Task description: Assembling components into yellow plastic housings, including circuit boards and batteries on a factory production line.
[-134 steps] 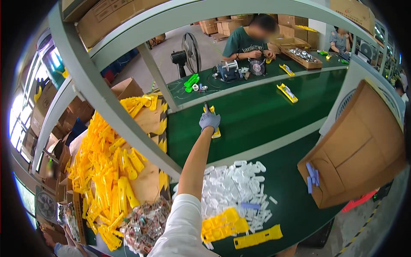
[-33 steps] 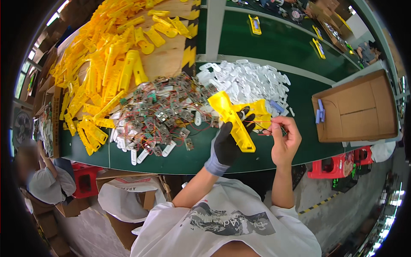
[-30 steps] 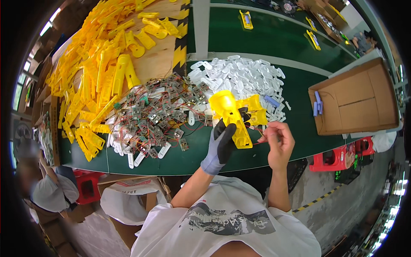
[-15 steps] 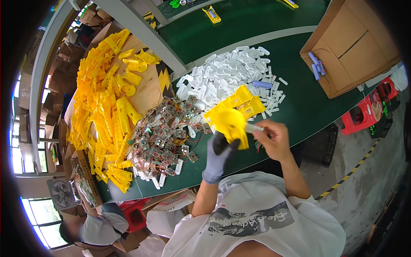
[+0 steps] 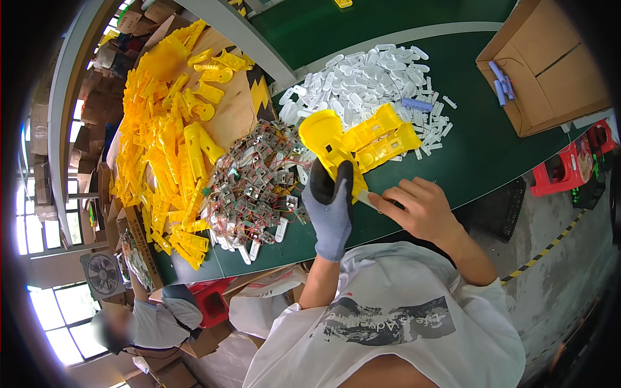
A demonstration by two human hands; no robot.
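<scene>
My left hand [image 5: 331, 216], in a grey glove with black fingers, is closed around the narrow end of a yellow plastic shell [image 5: 320, 132], its wide rounded end pointing up and away. My bare right hand [image 5: 417, 210] pinches a small pale flat piece [image 5: 370, 202] against the shell's lower end; its exact kind is hidden by the fingers. Just beyond, two more yellow shells [image 5: 388, 149] lie side by side on the green table. White oval plastic parts [image 5: 362, 81] are heaped behind them. Left of my gloved hand is a pile of small metal-and-circuit assemblies with red wires [image 5: 249, 187].
Many yellow shells [image 5: 152, 142] cover a wooden board at the left. A grey post [image 5: 242, 35] rises at the back. A cardboard box [image 5: 543, 71] holds purple cylinders [image 5: 499, 84]; another purple cylinder [image 5: 416, 104] lies by the white parts. A person [image 5: 155, 323] sits at lower left.
The held shell has turned from a blurred, tilted pose to wide end up. My right hand has brought the pale piece lower, to the shell's narrow end. The whole view has shifted slightly.
</scene>
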